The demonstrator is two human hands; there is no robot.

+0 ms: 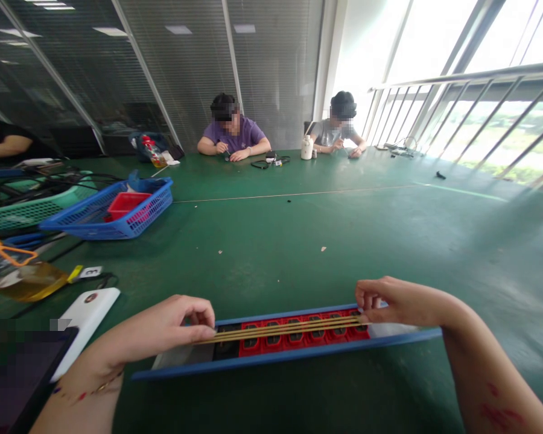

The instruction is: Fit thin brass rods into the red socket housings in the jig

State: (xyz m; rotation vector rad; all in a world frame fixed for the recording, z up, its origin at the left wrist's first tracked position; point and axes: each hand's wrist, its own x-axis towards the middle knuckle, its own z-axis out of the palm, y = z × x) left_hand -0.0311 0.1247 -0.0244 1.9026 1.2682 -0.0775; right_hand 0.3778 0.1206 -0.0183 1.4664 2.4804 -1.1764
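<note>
A long, narrow blue tray [280, 360] lies across the table in front of me. In it sits a row of red holders [256, 348] with small dark parts in them; a black piece [225, 349] is at their left end. Over this row run a few thin, straight tan strands [271, 331], like sticks or stretched bands; which, I cannot tell. My left hand [187, 319] pinches their left end between thumb and fingers. At the tray's right part my right hand [382, 301] is closed on the other end, fingertips partly hidden.
A white device [90, 310] and a dark screen [31, 374] are at my left. Farther up are a bottle of yellow liquid [36, 280], a blue basket [99, 229] with a red box [127, 205], and a green basket [22, 211]. Several people work across the green table [366, 223].
</note>
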